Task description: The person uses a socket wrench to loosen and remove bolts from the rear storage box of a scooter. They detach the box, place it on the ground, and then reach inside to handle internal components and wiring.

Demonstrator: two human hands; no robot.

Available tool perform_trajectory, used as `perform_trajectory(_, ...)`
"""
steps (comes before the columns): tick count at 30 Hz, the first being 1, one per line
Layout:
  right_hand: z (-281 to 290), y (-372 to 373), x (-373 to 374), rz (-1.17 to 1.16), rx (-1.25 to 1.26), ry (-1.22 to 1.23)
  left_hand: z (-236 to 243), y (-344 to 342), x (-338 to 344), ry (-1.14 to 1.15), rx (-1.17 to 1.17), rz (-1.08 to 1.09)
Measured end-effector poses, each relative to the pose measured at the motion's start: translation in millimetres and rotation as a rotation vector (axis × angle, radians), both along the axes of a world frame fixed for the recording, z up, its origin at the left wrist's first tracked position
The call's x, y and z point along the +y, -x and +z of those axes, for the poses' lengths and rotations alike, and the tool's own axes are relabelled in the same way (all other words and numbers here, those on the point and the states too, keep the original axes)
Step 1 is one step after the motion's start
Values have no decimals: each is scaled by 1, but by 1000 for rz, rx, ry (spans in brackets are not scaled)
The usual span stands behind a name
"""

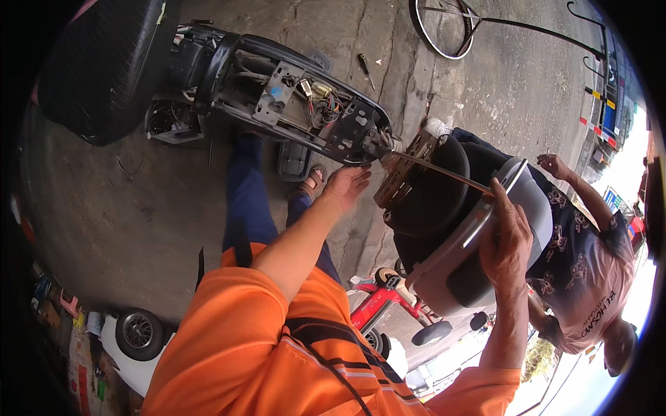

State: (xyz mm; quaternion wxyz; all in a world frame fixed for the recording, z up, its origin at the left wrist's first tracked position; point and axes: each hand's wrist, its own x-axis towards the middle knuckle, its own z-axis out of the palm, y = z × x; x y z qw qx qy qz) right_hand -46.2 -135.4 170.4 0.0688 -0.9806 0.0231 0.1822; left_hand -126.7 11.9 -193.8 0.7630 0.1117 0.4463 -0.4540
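A motorcycle's uncovered rear frame (357,125), with exposed wires and connectors (319,100), is in the upper middle. My left hand (347,187) is open just below the frame's rounded end, fingertips near or against its edge. A long metal bar (437,168) runs from that end toward my right hand (505,232), whose fingers are closed around it. Just behind that hand is a black-and-grey top box (458,270) on its side, with a slotted metal bracket (397,180) along its left. The bar's far tip at the frame is hard to make out.
A co-worker (579,270) stands right, one hand (553,165) raised. A big tire (104,69) is upper left; a screwdriver (365,69) lies on the concrete floor (513,90). A red vehicle (378,305), a white scooter (118,353) and a wheel rim (444,48) surround me.
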Motion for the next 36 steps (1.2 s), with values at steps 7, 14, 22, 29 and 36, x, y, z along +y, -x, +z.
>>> perform_trajectory(7, -30, 13, -16, 213, -319, 51, -3, 18, -39, 293, -25, 296)
perform_trajectory(14, -38, 19, -18, 157, -350, 77, 3, 30, -39, 109, -110, 474)
perform_trajectory(22, -40, 22, -17, 172, -373, 136, 16, 31, -21, 215, -132, 430)
perform_trajectory(29, -42, 21, -19, 190, -393, 166, 9, 29, -33, 286, -209, 314)
perform_trajectory(36, -42, 23, -21, 163, -380, 167, 2, 22, -49, 428, -182, 396)
